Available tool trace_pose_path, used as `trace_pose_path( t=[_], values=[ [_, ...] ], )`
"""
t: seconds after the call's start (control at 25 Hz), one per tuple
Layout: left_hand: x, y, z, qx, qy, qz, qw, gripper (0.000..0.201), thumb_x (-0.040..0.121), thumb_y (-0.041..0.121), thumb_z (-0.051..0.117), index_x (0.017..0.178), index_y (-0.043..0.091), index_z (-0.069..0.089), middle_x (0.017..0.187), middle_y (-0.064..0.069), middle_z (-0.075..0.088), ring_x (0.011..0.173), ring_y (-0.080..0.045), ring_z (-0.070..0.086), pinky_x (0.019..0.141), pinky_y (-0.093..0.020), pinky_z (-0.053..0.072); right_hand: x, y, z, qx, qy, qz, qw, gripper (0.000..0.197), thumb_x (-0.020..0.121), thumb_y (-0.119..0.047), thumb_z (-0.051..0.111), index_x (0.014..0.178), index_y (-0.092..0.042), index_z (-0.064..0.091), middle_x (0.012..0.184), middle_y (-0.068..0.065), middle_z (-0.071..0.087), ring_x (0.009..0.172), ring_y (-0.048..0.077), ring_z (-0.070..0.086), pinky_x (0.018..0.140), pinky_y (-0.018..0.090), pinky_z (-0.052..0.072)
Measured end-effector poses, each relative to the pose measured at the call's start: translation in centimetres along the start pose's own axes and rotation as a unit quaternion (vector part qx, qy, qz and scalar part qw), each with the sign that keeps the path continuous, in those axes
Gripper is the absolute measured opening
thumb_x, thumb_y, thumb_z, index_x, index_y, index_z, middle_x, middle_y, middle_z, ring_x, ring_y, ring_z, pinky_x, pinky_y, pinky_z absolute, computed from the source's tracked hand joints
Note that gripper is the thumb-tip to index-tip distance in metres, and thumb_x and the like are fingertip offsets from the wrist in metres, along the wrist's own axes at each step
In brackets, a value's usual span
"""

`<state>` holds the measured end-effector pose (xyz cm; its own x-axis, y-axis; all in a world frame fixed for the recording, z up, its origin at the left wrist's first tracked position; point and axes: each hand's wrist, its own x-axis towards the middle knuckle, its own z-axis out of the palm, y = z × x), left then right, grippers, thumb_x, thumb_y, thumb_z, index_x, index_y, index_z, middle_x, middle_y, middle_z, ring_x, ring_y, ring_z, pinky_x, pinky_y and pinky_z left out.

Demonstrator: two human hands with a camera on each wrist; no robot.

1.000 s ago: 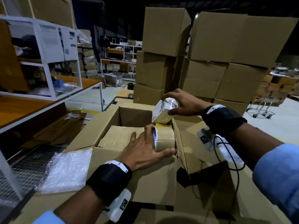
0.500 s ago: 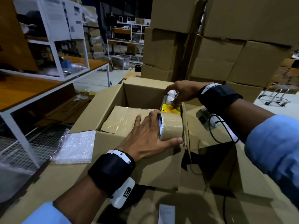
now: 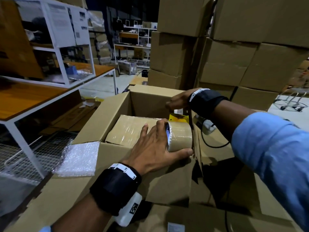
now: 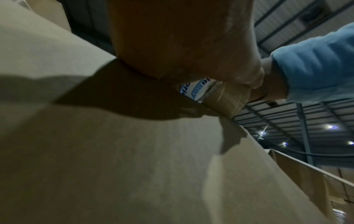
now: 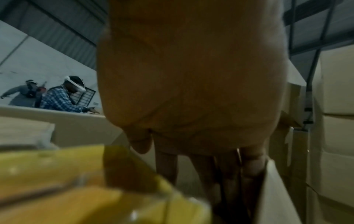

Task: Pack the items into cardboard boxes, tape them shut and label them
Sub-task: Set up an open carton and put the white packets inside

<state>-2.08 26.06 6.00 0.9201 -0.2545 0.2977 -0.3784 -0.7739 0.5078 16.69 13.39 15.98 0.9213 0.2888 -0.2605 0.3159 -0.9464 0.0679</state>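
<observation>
Dim throughout, with cool, bluish warehouse light and deep black in the far background of the head view. Strong barrel distortion there: white shelf frame point(image 3: 55, 47) and stacked cardboard boxes point(image 3: 234, 56) bowed toward the edges. Glare on the bubble wrap point(image 3: 80, 158) and on the shiny roll of packing tape point(image 3: 179, 136); hard dark shadows across the open box's flaps point(image 3: 167, 186). Grainy and soft in the left wrist view, left hand point(image 4: 182, 39) a dark blur up close, its shadow thrown on cardboard, small ceiling lights point(image 4: 330, 126) flaring. Heavily defocused in the right wrist view: right hand point(image 5: 191, 83) smeared, yellow object point(image 5: 76, 186) a blur in the foreground.
</observation>
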Motion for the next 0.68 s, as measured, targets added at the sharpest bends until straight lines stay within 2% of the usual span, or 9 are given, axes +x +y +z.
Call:
trace_pose_path(
  t=[0.08,0.12,0.16,0.2,0.28,0.36,0.44,0.56,0.68],
  values=[
    [0.2,-0.2,0.0,-0.006,-0.004,0.000,1.000,0.110,0.065,0.096,0.035,0.146,0.023,0.017,0.147,0.004,0.039,0.137,-0.011,0.039,0.125,-0.047,0.005,1.2,-0.4,0.9,0.032,-0.030,0.015,0.999,0.038,0.078,-0.080,0.054,0.089,-0.049,0.072,0.107,-0.010,0.063,0.094,0.016,0.066,0.082,0.029,0.053],
    [0.3,-0.3,0.0,-0.009,-0.004,-0.001,1.000,0.110,0.065,0.096,0.035,0.146,0.023,0.017,0.148,0.005,0.039,0.137,-0.011,0.038,0.125,-0.047,0.005,1.6,-0.9,1.1,0.050,-0.044,0.022,0.998,0.043,0.082,-0.077,0.052,0.084,-0.041,0.075,0.098,-0.001,0.069,0.084,0.018,0.067,0.074,0.028,0.053],
    [0.6,-0.4,0.0,-0.012,-0.006,-0.005,1.000,0.109,0.065,0.095,0.035,0.146,0.024,0.017,0.147,0.005,0.040,0.137,-0.011,0.039,0.125,-0.047,0.006,1.8,-1.2,1.1,0.065,-0.071,0.033,0.995,0.051,0.091,-0.069,0.047,0.084,-0.026,0.073,0.084,0.006,0.068,0.074,0.021,0.065,0.067,0.027,0.050],
    [0.9,-0.5,-0.1,-0.017,-0.009,-0.009,1.000,0.108,0.065,0.095,0.035,0.144,0.024,0.018,0.146,0.005,0.041,0.136,-0.011,0.040,0.125,-0.047,0.006,1.6,-1.8,1.0,0.065,-0.104,0.035,0.992,0.053,0.099,-0.060,0.042,0.078,-0.016,0.063,0.068,0.007,0.060,0.060,0.020,0.057,0.058,0.024,0.045],
    [1.5,-0.5,-0.2,-0.026,-0.012,-0.015,0.999,0.103,0.065,0.094,0.036,0.140,0.026,0.018,0.143,0.005,0.044,0.135,-0.011,0.041,0.125,-0.047,0.007,1.3,-1.9,0.6,0.064,-0.119,0.044,0.990,0.053,0.101,-0.057,0.041,0.065,-0.018,0.047,0.052,-0.001,0.047,0.045,0.016,0.042,0.047,0.020,0.035],
    [2.0,-0.6,-0.4,-0.030,-0.019,-0.020,0.999,0.101,0.064,0.094,0.035,0.138,0.027,0.019,0.143,0.005,0.046,0.134,-0.010,0.042,0.125,-0.047,0.007,1.5,-2.0,0.3,0.075,-0.096,0.067,0.990,0.054,0.089,-0.067,0.055,0.060,-0.022,0.054,0.058,0.000,0.057,0.050,0.016,0.052,0.055,0.020,0.045],
    [2.4,-0.7,-0.4,-0.032,-0.021,-0.021,0.999,0.101,0.064,0.094,0.035,0.138,0.027,0.020,0.143,0.006,0.046,0.135,-0.011,0.042,0.125,-0.048,0.008,2.0,-1.5,0.3,0.062,-0.079,0.070,0.992,0.054,0.077,-0.077,0.061,0.068,-0.025,0.068,0.076,0.001,0.068,0.066,0.018,0.065,0.072,0.027,0.053],
    [2.9,-0.7,-0.4,-0.035,-0.029,-0.027,0.999,0.103,0.064,0.094,0.034,0.140,0.027,0.018,0.143,0.005,0.047,0.135,-0.012,0.043,0.124,-0.049,0.010,1.7,-0.9,0.5,0.056,-0.047,0.064,0.995,0.058,0.080,-0.073,0.064,0.101,-0.019,0.069,0.104,0.004,0.069,0.097,0.024,0.066,0.090,0.032,0.052],
    [3.3,-0.6,-0.7,-0.039,-0.041,-0.035,0.998,0.105,0.064,0.094,0.033,0.143,0.027,0.016,0.144,0.002,0.048,0.134,-0.015,0.043,0.123,-0.050,0.011,1.5,-0.7,0.5,0.066,-0.018,0.050,0.996,0.055,0.089,-0.058,0.065,0.119,-0.012,0.068,0.121,0.011,0.067,0.101,0.025,0.062,0.089,0.033,0.050]
  ],
)
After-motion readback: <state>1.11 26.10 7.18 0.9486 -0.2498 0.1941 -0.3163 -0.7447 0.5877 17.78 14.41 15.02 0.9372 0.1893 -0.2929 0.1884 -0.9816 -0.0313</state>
